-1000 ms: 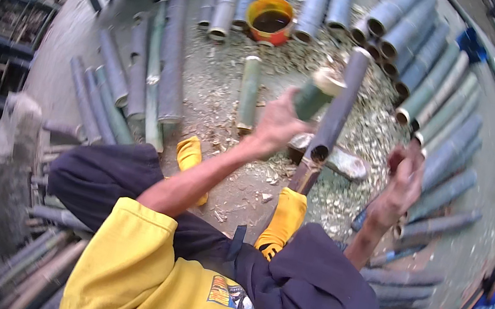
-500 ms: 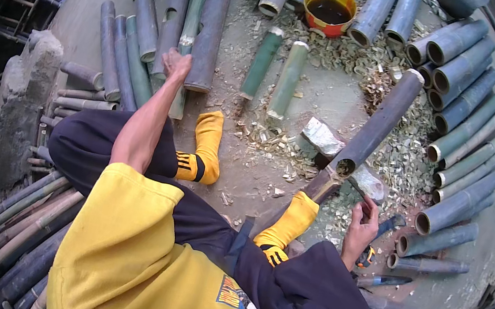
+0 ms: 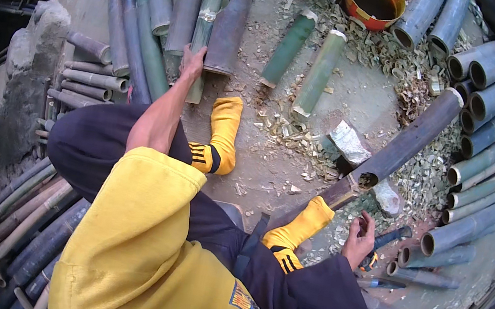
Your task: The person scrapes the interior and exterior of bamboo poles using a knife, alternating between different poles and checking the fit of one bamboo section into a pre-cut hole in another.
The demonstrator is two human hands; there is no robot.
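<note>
Many bamboo poles [image 3: 480, 134] ring the ground from nine round to four o'clock. One long pole [image 3: 403, 144] slants at three o'clock. Left hand [image 3: 192, 61], at eleven, closes around a green pole [image 3: 209, 14]. Right hand [image 3: 359, 239], at four, half curled, touches a dark-handled tool [image 3: 392, 236].

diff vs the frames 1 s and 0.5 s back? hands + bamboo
The left hand let go of the short green bamboo piece it held up a second ago and reached out to the green pole in the row on the ground. The right hand dropped to the dark-handled tool. The long dark bamboo and orange bowl stayed put.
</note>
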